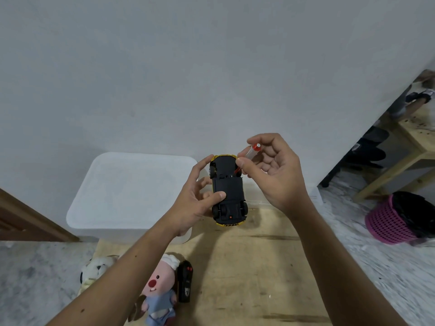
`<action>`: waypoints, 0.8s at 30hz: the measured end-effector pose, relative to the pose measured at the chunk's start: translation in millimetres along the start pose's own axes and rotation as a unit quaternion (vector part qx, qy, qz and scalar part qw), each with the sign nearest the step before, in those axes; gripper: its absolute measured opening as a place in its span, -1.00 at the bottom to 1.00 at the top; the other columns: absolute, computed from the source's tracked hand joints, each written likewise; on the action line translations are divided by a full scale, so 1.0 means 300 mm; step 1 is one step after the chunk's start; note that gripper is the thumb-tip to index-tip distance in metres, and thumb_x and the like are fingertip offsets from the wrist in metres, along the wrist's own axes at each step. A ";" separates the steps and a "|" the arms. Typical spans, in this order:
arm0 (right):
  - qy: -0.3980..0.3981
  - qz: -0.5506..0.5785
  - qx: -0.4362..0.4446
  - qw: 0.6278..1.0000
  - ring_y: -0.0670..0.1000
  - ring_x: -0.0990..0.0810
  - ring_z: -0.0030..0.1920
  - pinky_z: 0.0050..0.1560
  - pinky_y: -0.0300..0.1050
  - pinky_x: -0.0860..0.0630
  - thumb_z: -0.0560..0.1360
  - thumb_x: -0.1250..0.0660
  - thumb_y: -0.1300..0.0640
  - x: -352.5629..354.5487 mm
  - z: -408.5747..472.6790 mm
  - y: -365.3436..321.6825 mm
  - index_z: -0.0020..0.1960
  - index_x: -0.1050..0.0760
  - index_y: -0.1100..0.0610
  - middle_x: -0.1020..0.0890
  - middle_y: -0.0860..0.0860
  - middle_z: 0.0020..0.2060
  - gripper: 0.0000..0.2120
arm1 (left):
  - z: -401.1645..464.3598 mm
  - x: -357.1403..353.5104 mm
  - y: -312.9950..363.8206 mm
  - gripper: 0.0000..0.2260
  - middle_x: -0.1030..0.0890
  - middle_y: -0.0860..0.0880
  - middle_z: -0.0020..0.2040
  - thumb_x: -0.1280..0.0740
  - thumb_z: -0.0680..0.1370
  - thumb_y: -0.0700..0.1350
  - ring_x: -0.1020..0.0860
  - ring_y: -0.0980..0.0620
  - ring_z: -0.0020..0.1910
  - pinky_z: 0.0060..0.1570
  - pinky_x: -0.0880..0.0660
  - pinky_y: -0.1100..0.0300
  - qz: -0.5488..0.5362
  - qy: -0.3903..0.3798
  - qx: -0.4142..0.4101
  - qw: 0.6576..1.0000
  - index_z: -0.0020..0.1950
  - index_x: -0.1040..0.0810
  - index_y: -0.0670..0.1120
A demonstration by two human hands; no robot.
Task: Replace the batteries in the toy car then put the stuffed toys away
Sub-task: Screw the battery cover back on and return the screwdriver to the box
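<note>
While the left hand (200, 196) grips the toy car (227, 191) upside down above the wooden surface (247, 267), thumb pressed on its black underside and fingers curled round the far side, the right hand (270, 170) pinches a small screwdriver (249, 155) with a clear handle and red cap between thumb and fingertips. Its red shaft slants down to the car's underside near the front wheels. The car shows yellow trim at both ends and is held in the air, not resting on anything. Behind the left hand sits a white lidded box (127, 191) on the surface's far end. Near the bottom edge lie a pink stuffed toy (160, 290) in blue clothing, a white stuffed toy (98, 269) partly hidden by the left forearm, and a black remote control (185, 281) just beside the pink one. A pink basket (390, 222) with a black liner stands on the floor to the right
</note>
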State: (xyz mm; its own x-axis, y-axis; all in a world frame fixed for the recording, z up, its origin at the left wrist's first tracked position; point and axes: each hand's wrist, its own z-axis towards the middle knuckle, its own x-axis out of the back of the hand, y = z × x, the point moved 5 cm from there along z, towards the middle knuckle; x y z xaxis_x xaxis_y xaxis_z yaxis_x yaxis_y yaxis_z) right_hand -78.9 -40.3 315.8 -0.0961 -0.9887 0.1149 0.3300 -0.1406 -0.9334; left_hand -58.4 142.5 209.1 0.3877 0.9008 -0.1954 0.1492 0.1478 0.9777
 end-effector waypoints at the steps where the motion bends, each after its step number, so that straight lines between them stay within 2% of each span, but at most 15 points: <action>1: -0.005 -0.007 0.000 1.000 0.12 -0.72 -0.09 0.00 0.05 -0.67 0.55 -0.49 0.32 0.001 -0.003 -0.001 0.17 -0.55 0.09 -0.72 0.13 -0.02 -0.73 | 0.000 0.001 0.001 -0.25 -0.47 -0.29 0.41 -0.48 0.60 -0.26 -0.49 -0.30 0.03 -0.03 -0.70 -0.19 -0.001 0.000 0.000 1.000 0.54 -0.31 0.41; 4: -0.017 -0.024 -0.002 1.000 0.04 -0.74 0.02 0.04 -0.04 -0.68 0.58 -0.43 0.35 0.005 -0.008 -0.003 0.16 -0.62 0.11 -0.74 0.04 -0.01 -0.78 | 0.000 0.004 0.005 -0.25 -0.48 -0.25 0.41 -0.48 0.59 -0.26 -0.50 -0.31 0.04 -0.07 -0.70 -0.14 -0.003 -0.001 -0.001 1.000 0.54 -0.31 0.41; 6: -0.010 -0.025 -0.009 1.000 0.03 -0.74 -0.06 -0.01 -0.08 -0.65 0.56 -0.46 0.33 0.006 -0.006 -0.001 0.12 -0.62 0.14 -0.74 0.02 0.00 -0.82 | -0.001 0.005 0.006 -0.25 -0.47 -0.24 0.41 -0.48 0.59 -0.26 -0.51 -0.32 0.05 -0.05 -0.70 -0.16 -0.003 -0.001 0.000 1.000 0.54 -0.31 0.41; 9: 0.011 -0.007 -0.021 1.000 0.09 -0.72 -0.13 -0.04 0.02 -0.66 0.48 -0.57 0.27 0.004 -0.001 0.001 -0.03 -0.57 0.05 -0.75 0.05 -0.01 -0.78 | -0.005 0.005 0.005 -0.26 -0.46 -0.25 0.42 -0.48 0.59 -0.26 -0.52 -0.32 0.05 -0.03 -0.70 -0.21 -0.005 -0.002 0.001 1.000 0.54 -0.32 0.41; 11: 0.012 -0.002 -0.015 1.000 0.18 -0.72 -0.12 -0.04 0.10 -0.67 0.46 -0.59 0.27 -0.001 0.001 -0.002 -0.05 -0.53 0.01 -0.75 0.09 -0.03 -0.72 | -0.009 0.003 0.002 -0.27 -0.47 -0.24 0.41 -0.48 0.59 -0.26 -0.52 -0.32 0.05 -0.03 -0.70 -0.22 -0.007 -0.003 0.001 1.000 0.54 -0.32 0.41; 14: 0.001 -0.009 -0.006 1.000 0.24 -0.71 -0.07 -0.04 0.05 -0.65 0.48 -0.57 0.29 -0.005 -0.002 0.000 0.08 -0.54 0.10 -0.74 0.12 -0.05 -0.72 | -0.009 0.000 -0.002 -0.27 -0.48 -0.25 0.41 -0.48 0.59 -0.26 -0.52 -0.31 0.04 -0.03 -0.69 -0.22 -0.007 -0.004 -0.001 1.000 0.54 -0.32 0.40; 18: -0.021 -0.043 0.001 0.999 0.10 -0.73 -0.01 0.10 -0.02 -0.67 0.57 -0.47 0.30 0.000 -0.010 0.005 0.17 -0.62 0.14 -0.74 0.01 0.00 -0.79 | -0.008 0.000 -0.001 -0.26 -0.46 -0.28 0.42 -0.48 0.59 -0.26 -0.50 -0.31 0.03 -0.03 -0.69 -0.23 -0.004 0.000 0.002 1.000 0.54 -0.31 0.40; 22: 0.009 -0.040 -0.002 0.999 0.18 -0.67 -0.12 -0.02 0.07 -0.65 0.49 -0.57 0.25 0.009 -0.004 0.012 0.01 -0.61 0.11 -0.73 0.04 -0.04 -0.82 | -0.015 -0.002 -0.003 -0.26 -0.46 -0.30 0.42 -0.48 0.60 -0.26 -0.48 -0.32 0.03 -0.02 -0.69 -0.26 -0.006 -0.003 0.000 1.000 0.55 -0.31 0.40; 24: 0.022 -0.046 0.000 0.999 0.12 -0.63 -0.18 -0.05 0.15 -0.60 0.44 -0.62 0.21 0.012 -0.003 0.010 -0.05 -0.57 0.13 -0.71 0.10 -0.10 -0.77 | -0.018 -0.004 -0.003 -0.26 -0.47 -0.28 0.42 -0.49 0.60 -0.25 -0.49 -0.33 0.05 0.00 -0.68 -0.32 -0.005 -0.006 -0.001 1.000 0.55 -0.31 0.40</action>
State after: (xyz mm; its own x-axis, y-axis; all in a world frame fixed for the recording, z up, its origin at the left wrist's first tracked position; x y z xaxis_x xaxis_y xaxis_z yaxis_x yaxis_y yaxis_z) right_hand -79.0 -44.3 313.2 -0.1668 -0.9686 0.1846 0.3178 -0.2301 -0.9198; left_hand -64.0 143.5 208.8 0.3972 0.8942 -0.2065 0.1523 0.1577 0.9757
